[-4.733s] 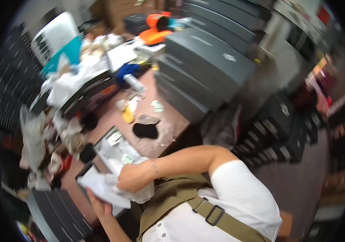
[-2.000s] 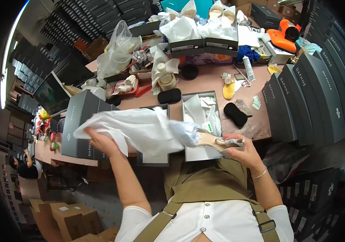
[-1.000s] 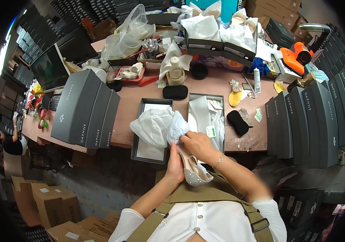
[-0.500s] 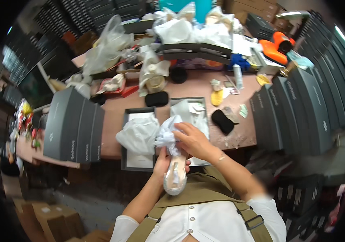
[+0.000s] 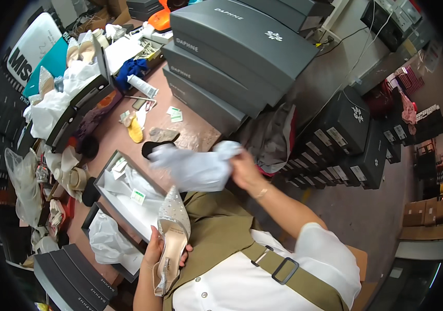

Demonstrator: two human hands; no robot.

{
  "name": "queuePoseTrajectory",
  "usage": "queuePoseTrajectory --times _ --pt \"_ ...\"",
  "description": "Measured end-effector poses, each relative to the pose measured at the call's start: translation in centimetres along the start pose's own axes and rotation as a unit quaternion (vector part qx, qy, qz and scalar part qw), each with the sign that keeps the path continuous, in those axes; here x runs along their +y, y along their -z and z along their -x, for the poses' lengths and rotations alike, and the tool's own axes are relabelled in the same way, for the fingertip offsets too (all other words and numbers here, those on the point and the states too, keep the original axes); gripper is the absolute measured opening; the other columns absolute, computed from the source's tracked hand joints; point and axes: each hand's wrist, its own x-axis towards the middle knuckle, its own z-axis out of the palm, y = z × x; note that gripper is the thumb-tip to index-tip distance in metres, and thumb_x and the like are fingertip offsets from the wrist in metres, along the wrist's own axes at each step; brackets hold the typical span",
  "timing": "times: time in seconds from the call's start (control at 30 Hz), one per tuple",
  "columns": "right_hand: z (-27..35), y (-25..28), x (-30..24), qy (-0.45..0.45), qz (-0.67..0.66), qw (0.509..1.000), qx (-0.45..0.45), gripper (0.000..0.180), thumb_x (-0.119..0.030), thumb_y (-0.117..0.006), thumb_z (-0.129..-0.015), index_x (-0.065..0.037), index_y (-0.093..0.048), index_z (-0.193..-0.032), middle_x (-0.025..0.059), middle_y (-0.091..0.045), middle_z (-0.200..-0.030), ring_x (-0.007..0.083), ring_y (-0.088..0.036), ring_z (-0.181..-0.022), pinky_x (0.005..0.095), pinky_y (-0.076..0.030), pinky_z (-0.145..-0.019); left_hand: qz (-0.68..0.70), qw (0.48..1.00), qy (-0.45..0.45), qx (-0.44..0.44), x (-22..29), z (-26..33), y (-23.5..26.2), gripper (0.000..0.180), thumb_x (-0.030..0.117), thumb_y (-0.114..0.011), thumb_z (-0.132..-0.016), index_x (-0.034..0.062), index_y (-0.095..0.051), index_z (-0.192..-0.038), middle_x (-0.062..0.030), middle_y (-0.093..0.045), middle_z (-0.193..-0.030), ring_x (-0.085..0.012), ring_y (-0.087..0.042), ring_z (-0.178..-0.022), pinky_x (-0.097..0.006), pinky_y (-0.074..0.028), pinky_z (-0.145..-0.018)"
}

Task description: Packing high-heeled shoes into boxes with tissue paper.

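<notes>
My left hand (image 5: 153, 250) is wrapped round a pointed, sparkly, pale shoe (image 5: 173, 227), its toe toward the table and its beige insole facing up. Crumpled white tissue paper (image 5: 200, 168), blurred by motion, hangs from my right hand (image 5: 244, 170), whose fingers are closed on it. The paper is apart from the shoe, to the right of its toe. Beyond the shoe lies an open dark grey shoe box (image 5: 111, 202) with white paper and small tags inside. Beside it, another shallow grey box part holds crumpled white tissue (image 5: 108, 238).
Closed grey shoe boxes (image 5: 221, 57) are stacked at the table's far right edge, more (image 5: 71, 280) at lower left. A black pad (image 5: 154, 147) and a yellow pad (image 5: 135, 131) lie on the table. Boxed sparkly shoes (image 5: 87, 49) stand behind. Further boxes (image 5: 351, 129) stand to the right.
The tissue has come off the shoe and moved right with my right hand. The shoe's pointed toe, covered before, now shows. My view has swung to the right.
</notes>
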Motion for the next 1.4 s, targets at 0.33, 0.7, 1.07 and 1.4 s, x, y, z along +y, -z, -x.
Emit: queuePoseTrajectory --times 0.33,0.7,1.07,1.4 --pt "-3.6 19.8 -7.9 0.352 0.719 0.557 0.22 0.025 -0.007 -0.057 -0.082 -0.002 -0.058 -0.106 0.0163 -0.058 -0.11 0.0337 -0.058 -0.096 0.0422 -0.046 -0.081 -0.026 0.993 -0.047 0.103 2.5 -4.9 -4.2 0.087 0.077 -0.02 -0.086 0.0029 -0.045 -0.123 -0.0261 -0.06 -0.088 -0.0315 -0.06 -0.061 -0.038 -0.055 -0.046" --pt "-14.1 42.7 -1.4 -0.14 0.779 0.557 0.251 0.028 -0.017 -0.046 -0.091 -0.003 -0.065 -0.107 0.0216 -0.063 -0.11 0.0349 -0.061 -0.104 0.0424 -0.049 -0.09 -0.019 0.977 -0.011 0.213 3.4 -8.2 -8.2 0.091 0.079 -0.021 -0.084 0.0004 -0.047 -0.121 -0.028 -0.06 -0.093 -0.0334 -0.059 -0.064 -0.04 -0.054 -0.05" --pt "-13.8 46.7 9.3 -0.09 0.922 0.354 -0.127 0.036 -0.011 -0.051 -0.083 -0.006 -0.059 -0.117 0.0174 -0.06 -0.118 0.0323 -0.058 -0.11 0.0399 -0.046 -0.094 0.046 0.99 -0.072 0.112 4.7 -9.7 -7.6 0.096 0.081 -0.017 -0.082 0.0043 -0.038 -0.136 -0.0251 -0.059 -0.112 -0.0317 -0.062 -0.071 -0.041 -0.055 -0.057" --pt "1.7 -4.3 -7.1 0.014 0.398 0.814 -0.422 0.053 -0.025 -0.061 -0.088 -0.001 -0.048 -0.133 0.0158 -0.048 -0.138 0.0268 -0.045 -0.128 0.0374 -0.038 -0.103 0.053 0.951 -0.302 0.043 2.1 -8.8 -4.3 0.094 0.078 -0.015 -0.085 0.0019 -0.039 -0.134 -0.0159 -0.052 -0.126 -0.0245 -0.059 -0.096 -0.041 -0.053 -0.08"
